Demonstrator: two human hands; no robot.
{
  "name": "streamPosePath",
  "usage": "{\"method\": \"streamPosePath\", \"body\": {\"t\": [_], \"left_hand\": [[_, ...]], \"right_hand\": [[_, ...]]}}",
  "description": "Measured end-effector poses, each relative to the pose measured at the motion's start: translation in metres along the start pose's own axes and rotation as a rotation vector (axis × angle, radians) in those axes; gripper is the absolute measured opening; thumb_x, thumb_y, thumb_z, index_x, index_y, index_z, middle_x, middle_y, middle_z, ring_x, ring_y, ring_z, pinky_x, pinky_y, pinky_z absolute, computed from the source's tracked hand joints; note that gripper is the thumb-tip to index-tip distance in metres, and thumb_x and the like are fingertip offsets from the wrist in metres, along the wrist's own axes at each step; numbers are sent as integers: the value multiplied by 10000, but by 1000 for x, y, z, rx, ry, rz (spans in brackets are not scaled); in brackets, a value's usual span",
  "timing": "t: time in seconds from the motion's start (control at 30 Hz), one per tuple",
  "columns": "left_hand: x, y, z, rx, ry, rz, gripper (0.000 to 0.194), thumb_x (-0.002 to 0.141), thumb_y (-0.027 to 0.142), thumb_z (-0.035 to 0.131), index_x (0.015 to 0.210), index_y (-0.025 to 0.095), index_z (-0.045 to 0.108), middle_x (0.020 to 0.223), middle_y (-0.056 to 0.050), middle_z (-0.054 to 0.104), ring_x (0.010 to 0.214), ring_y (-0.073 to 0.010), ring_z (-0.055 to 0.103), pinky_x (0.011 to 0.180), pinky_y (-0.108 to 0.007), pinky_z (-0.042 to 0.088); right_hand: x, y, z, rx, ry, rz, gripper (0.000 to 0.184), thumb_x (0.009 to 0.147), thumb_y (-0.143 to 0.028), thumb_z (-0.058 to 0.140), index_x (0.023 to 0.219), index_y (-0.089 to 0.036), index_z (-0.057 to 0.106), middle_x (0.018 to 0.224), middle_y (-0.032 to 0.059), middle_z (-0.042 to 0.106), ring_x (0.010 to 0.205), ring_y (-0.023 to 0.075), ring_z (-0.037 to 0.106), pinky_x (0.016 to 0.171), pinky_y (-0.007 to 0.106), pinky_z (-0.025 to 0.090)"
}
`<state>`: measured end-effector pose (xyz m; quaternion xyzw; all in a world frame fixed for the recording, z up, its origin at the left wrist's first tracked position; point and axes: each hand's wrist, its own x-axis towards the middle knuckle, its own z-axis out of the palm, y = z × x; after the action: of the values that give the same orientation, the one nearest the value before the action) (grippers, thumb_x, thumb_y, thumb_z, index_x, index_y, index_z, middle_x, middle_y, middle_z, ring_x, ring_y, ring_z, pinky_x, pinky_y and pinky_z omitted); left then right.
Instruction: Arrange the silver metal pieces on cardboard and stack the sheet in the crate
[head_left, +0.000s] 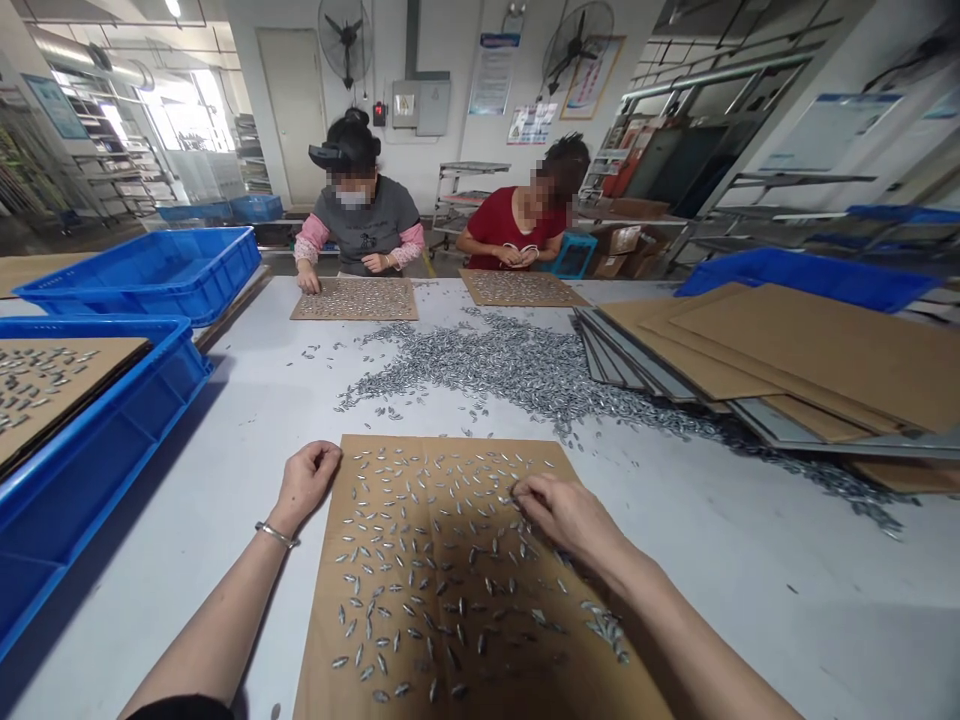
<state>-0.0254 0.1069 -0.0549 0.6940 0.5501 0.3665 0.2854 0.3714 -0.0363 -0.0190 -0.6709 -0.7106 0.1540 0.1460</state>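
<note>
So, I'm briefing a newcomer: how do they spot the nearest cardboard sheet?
On the white table, find the big heap of metal pieces. Nearer the camera lies a brown cardboard sheet dotted with such pieces. Unlike other dotted sheets, it has the wearer's left hand and right hand at it.

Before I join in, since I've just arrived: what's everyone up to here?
The camera wearer's right hand is among spindle-shaped metal pieces spread over a cardboard sheet; the left hand is at its upper left edge. A heap of similar pieces lies beyond, on the white table. Across it, a person in grey and one in red are at similar sheets.
</note>
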Motion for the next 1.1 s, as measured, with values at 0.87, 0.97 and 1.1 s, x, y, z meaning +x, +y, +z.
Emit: {"method": "streamPosePath", "body": {"t": [0.87, 0.97, 1.1], "left_hand": [[-2, 6, -1, 22, -15, 2, 331, 882, 500, 549, 864, 217, 719, 842, -54, 766, 760, -230, 665, 736, -330, 515], [-2, 5, 0, 18, -23, 5, 335, 888, 504, 544, 867, 217, 715, 830, -50, 758, 745, -225, 660, 723, -325, 508], [-1, 4, 0, 15, -29, 5, 329, 889, 494, 534, 855, 216, 707, 834, -52, 752, 734, -222, 651, 712, -322, 499]], "right_hand": [[-2, -22, 21, -248, -14, 33, 212, 946, -136, 452, 775, -222, 542, 759, 24, 614, 642, 152, 526, 599, 269, 282], [-1, -26, 20, -273, -34, 41, 261, 968, -153, 464, 732, -219, 556, 770, 31, 636, 637, 147, 536, 591, 274, 264], [8, -21, 15, -247, -42, 40, 244, 959, -148, 481, 756, -227, 590, 719, 11, 626, 635, 152, 553, 593, 265, 283]]}}
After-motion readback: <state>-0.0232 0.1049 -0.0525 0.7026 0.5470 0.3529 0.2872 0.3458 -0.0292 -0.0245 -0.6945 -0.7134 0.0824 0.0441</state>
